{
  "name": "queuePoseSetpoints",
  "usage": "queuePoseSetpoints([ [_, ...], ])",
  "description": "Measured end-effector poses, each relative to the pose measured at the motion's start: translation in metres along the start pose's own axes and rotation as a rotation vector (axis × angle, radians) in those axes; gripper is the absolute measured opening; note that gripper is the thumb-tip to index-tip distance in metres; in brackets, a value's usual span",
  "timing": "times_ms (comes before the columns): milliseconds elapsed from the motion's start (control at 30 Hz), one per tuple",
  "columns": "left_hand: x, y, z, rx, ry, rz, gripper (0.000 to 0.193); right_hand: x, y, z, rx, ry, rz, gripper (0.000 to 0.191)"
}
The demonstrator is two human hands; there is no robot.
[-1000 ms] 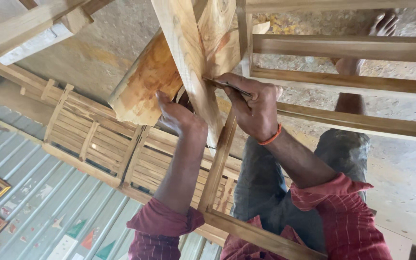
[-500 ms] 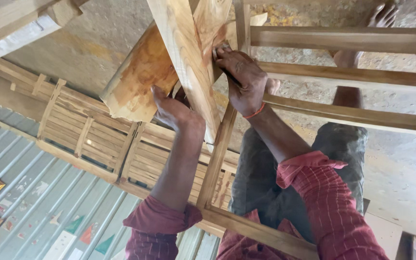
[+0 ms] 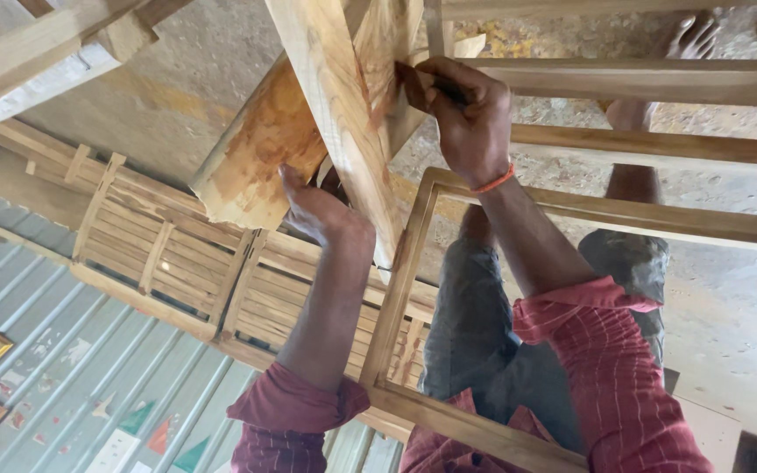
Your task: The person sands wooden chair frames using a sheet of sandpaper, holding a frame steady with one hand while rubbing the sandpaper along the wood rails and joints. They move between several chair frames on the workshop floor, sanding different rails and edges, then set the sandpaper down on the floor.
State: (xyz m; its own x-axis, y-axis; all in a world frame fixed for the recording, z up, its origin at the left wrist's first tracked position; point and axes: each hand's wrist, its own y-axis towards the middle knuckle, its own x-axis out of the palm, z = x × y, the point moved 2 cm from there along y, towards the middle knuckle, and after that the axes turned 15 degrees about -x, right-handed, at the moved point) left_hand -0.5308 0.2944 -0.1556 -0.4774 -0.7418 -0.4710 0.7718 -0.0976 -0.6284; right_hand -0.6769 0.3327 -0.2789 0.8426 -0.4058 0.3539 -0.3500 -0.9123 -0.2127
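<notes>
Right hand [image 3: 470, 123] gripping tool [image 3: 427, 83], left hand [image 3: 321, 210] steadying plank [image 3: 343, 114]

1. Carpentry workshop, going by bare timber on all sides
2. Unfinished wooden frames [image 3: 650, 79] and slatted panels [image 3: 168, 254] stacked about
3. Rough plank [image 3: 335, 114] and thick log [image 3: 256, 158] under work
4. Sawdust-strewn concrete floor [image 3: 729, 307], corrugated metal wall [image 3: 72, 377]

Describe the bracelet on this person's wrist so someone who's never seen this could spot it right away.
Start at the pale wooden plank slanting down the middle, where the right hand presses a dark tool against the wood. Just below that hand, an orange band circles the wrist. It is thin and bright, unlike the red checked sleeve further down the arm.
</notes>
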Motion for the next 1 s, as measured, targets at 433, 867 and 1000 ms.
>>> queuePoseSetpoints([
  [433,0.005,-0.006,0.000,0.002,0.043,0.043,0.051,0.005,-0.024,-0.054,-0.058,-0.185,-0.053,0.024],
  [867,-0.001,0.000,-0.001,0.046,0.130,0.084,0.055,0.033,-0.035,-0.013,-0.177,-0.405,0.064,0.032],
  [1000,0.001,0.000,-0.001,0.005,0.023,-0.004,0.058,0.017,-0.052,-0.031,-0.250,-0.428,-0.047,0.027],
])
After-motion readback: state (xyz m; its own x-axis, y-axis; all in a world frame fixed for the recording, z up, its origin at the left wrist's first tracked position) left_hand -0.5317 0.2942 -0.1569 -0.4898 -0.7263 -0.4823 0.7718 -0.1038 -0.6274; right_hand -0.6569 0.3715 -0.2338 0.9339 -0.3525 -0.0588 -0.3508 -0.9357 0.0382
